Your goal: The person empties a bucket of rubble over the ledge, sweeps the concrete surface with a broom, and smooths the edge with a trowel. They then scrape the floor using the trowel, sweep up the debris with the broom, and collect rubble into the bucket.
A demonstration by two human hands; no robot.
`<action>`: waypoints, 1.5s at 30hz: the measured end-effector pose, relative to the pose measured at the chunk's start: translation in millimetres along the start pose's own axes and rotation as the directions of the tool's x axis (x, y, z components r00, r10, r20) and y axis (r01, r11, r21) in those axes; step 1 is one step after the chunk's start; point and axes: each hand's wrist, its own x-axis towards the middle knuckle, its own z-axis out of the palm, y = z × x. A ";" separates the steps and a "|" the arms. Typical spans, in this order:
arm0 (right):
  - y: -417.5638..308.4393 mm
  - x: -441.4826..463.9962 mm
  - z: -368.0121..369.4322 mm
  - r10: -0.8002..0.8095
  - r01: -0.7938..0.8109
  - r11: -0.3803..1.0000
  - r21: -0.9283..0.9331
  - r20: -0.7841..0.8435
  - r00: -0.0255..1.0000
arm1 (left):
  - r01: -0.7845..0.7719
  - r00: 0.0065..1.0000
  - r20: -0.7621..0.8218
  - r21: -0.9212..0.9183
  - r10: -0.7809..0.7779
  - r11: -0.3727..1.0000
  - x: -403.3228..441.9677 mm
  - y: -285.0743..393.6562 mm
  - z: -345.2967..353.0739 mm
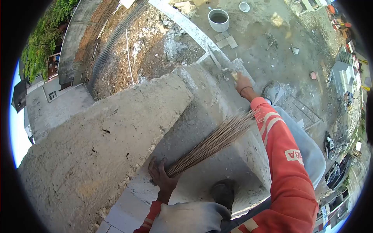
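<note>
My left hand (160, 175) is at the lower middle, beside the rough edge of a concrete beam (105, 128). It grips the bound end of a stick broom (211, 143), whose thin bristles fan out toward my right sleeve. The fingers lie partly against the concrete. My right hand (244, 84) reaches forward, wrapped around the pale handle of a trowel (214, 59). The trowel's narrow blade points away from me, over the end of a low wall ledge (241, 70). Between my hands is a grey concrete surface (194, 120), dusty and uneven.
My boot (222, 193) stands on the concrete near the bottom. Far below are a bucket of dark liquid (218, 20), a white bowl (244, 7), grey tiles (226, 40) and a small pail (295, 49). Rubble (155, 50) covers the ground at upper left. The concrete drops off at its edges.
</note>
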 end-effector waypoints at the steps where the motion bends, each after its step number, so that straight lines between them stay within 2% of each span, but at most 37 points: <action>1: -10.7 0.9 -18.9 0.015 -0.015 1.000 0.018 -0.032 0.999 | -0.003 1.000 -0.001 0.016 0.003 1.000 1.8 -5.6 -2.5; 3: -51.6 -7.3 -86.9 -0.003 -0.001 0.993 0.121 0.034 0.999 | 0.064 0.998 0.005 0.037 -0.064 0.997 -4.1 0.2 1.4; 5: -79.5 -2.0 -132.6 -0.124 0.192 0.949 0.252 -0.262 0.957 | 0.072 0.997 -0.011 -0.028 -0.072 0.997 -0.1 -0.3 0.7; 7: -121.2 -11.8 -208.4 -0.143 0.350 0.878 0.326 -0.518 0.843 | 0.066 0.998 -0.016 -0.026 -0.067 0.997 2.1 -3.1 2.7; 8: -133.4 -18.9 -231.0 -0.143 0.345 0.879 0.329 -0.508 0.849 | 0.052 0.999 -0.007 -0.009 -0.052 0.999 -0.9 -4.6 0.8; 9: -144.6 -22.7 -249.6 -0.073 0.444 0.755 0.482 -0.612 0.788 | 0.059 0.998 -0.003 -0.006 -0.059 0.998 -2.5 -4.1 1.1; 10: -148.4 -27.1 -243.0 0.044 0.504 0.566 0.653 -0.634 0.772 | 0.040 0.999 0.002 0.002 -0.040 0.999 -4.1 -3.7 0.0; 11: -152.3 -31.6 -236.5 0.160 0.577 0.333 0.746 -0.648 0.745 | 0.017 1.000 -0.007 0.010 -0.017 1.000 -0.6 -4.5 0.9; 12: -116.8 -20.1 -165.2 0.101 0.514 0.603 0.611 -0.697 0.710 | 0.012 1.000 -0.022 0.017 -0.011 1.000 4.3 -6.7 0.4; 13: -81.9 -8.8 -94.6 0.041 0.407 0.815 0.413 -0.740 0.671 | 0.016 1.000 -0.012 0.038 -0.015 0.999 3.7 -5.4 -1.7; 14: -40.0 -5.5 -44.3 -0.066 0.078 0.991 0.112 -0.111 0.992 | 0.015 1.000 0.003 0.048 -0.015 0.999 1.2 -0.8 -2.4; 16: -10.8 -7.0 -33.8 0.024 -0.024 1.000 0.018 0.046 0.999 | -0.003 0.999 -0.048 0.020 0.004 1.000 -0.9 -2.6 0.8; 17: -24.0 9.8 -47.8 0.010 -0.010 1.000 0.018 0.028 1.000 | 0.028 0.995 -0.093 0.003 -0.028 1.000 -0.9 -3.2 6.4; 19: -61.2 -7.2 -88.8 0.029 0.003 0.974 0.226 -0.138 0.990 | 0.032 0.999 -0.042 0.019 -0.032 0.999 -3.8 1.3 0.6; 20: -77.6 -15.1 -119.8 -0.036 0.129 0.942 0.310 -0.290 0.956 | 0.010 0.999 -0.035 0.026 -0.009 1.000 0.0 1.4 1.0; 21: -98.7 -9.0 -160.2 -0.101 0.290 0.887 0.360 -0.461 0.881 | 0.013 0.999 -0.052 0.019 -0.012 1.000 5.9 0.9 6.4; 23: -132.4 -21.8 -227.4 -0.105 0.504 0.741 0.443 -0.666 0.739 | 0.024 0.999 -0.024 0.023 -0.023 0.999 -0.5 -0.9 1.4; 24: -134.6 -26.2 -222.9 -0.102 0.501 0.741 0.448 -0.662 0.743 | 0.025 1.000 -0.018 0.026 -0.024 0.999 -1.1 -0.7 0.3; 25: -136.8 -31.5 -219.0 0.011 0.516 0.619 0.592 -0.664 0.748 | 0.021 1.000 -0.014 0.030 -0.021 0.999 -1.8 1.2 -1.1; 28: -55.9 0.1 -74.2 -0.129 0.278 0.868 0.413 -0.353 0.927 | 0.009 1.000 -0.024 0.052 -0.008 0.999 0.5 -3.0 -1.7; 29: -30.5 4.9 -42.6 -0.072 0.069 0.994 -0.084 -0.033 0.997 | 0.002 1.000 -0.022 0.051 -0.001 0.999 -0.3 -1.1 0.3; 30: -30.2 0.4 -55.4 -0.065 0.060 0.994 -0.089 -0.050 0.997 | -0.012 0.999 -0.033 0.043 0.013 0.999 0.1 1.9 2.4; 32: -50.6 -4.4 -74.0 0.028 -0.028 1.000 0.000 0.028 0.999 | -0.010 0.998 -0.061 0.011 0.011 1.000 2.2 -1.6 2.6; 34: -87.5 -17.5 -120.8 0.031 -0.024 0.992 0.121 -0.060 0.998 | 0.013 0.999 -0.037 0.028 -0.012 1.000 -2.5 3.7 -1.6; 36: -108.1 -15.1 -157.9 -0.079 0.196 0.939 0.283 -0.378 0.922 | 0.024 0.997 -0.071 0.037 -0.021 0.999 6.4 4.7 5.1; 37: -122.6 -21.4 -180.4 -0.082 0.196 0.939 0.283 -0.369 0.926 | 0.023 0.998 -0.053 0.041 -0.021 0.999 4.3 3.8 2.3; 39: -145.1 -32.5 -212.6 0.073 0.408 0.666 0.624 -0.599 0.797 | 0.021 0.999 -0.029 0.054 -0.019 0.998 -0.2 1.8 -0.3; 40: -135.6 -30.5 -191.7 0.074 0.407 0.663 0.628 -0.597 0.799 | 0.030 1.000 -0.010 0.054 -0.029 0.998 -2.5 2.7 -0.5; 42: -88.9 -16.5 -103.8 -0.049 0.494 0.784 0.376 -0.756 0.653 | 0.034 0.999 -0.013 0.062 -0.033 0.997 0.5 -0.7 -2.6; 43: -42.4 -7.5 -46.4 -0.114 0.216 0.950 0.227 -0.393 0.913 | 0.021 1.000 -0.022 0.059 -0.020 0.998 -1.0 0.0 -4.6; 44: -33.1 -8.4 -51.3 -0.002 0.004 0.998 -0.065 0.024 1.000 | -0.002 0.999 -0.039 0.050 0.004 0.999 3.1 0.7 -0.6; 45: -33.1 -6.6 -48.9 0.021 -0.021 0.999 -0.047 0.000 1.000 | -0.039 0.998 -0.045 0.057 0.042 0.998 11.2 -10.2 -0.7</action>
